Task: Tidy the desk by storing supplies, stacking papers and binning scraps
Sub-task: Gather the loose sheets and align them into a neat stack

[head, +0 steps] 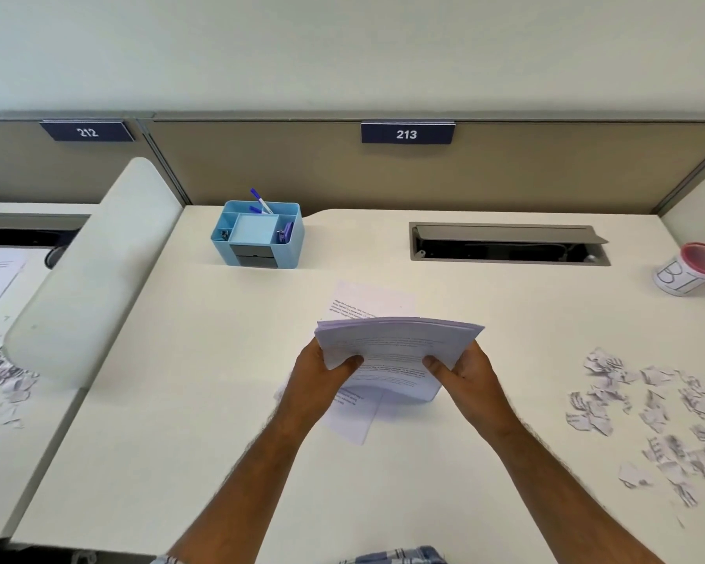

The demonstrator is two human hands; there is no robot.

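A stack of printed papers (pixel 395 343) stands tilted on its lower edge at the middle of the desk (pixel 204 400). My left hand (pixel 322 380) grips its left side and my right hand (pixel 465 376) grips its right side, thumbs on the front sheet. One loose sheet (pixel 373 301) lies flat behind the stack, and another loose sheet (pixel 351 421) lies under it toward me. Torn paper scraps (pixel 648 409) are scattered at the right. A blue desk organiser (pixel 259 236) with pens and small supplies stands at the back left.
A white cup marked "BI" with a pink rim (pixel 688 268) sits at the far right. An open cable tray (pixel 505 244) is set into the desk's back. A rounded divider (pixel 94 270) separates the left neighbouring desk, which holds papers and more scraps (pixel 1 376).
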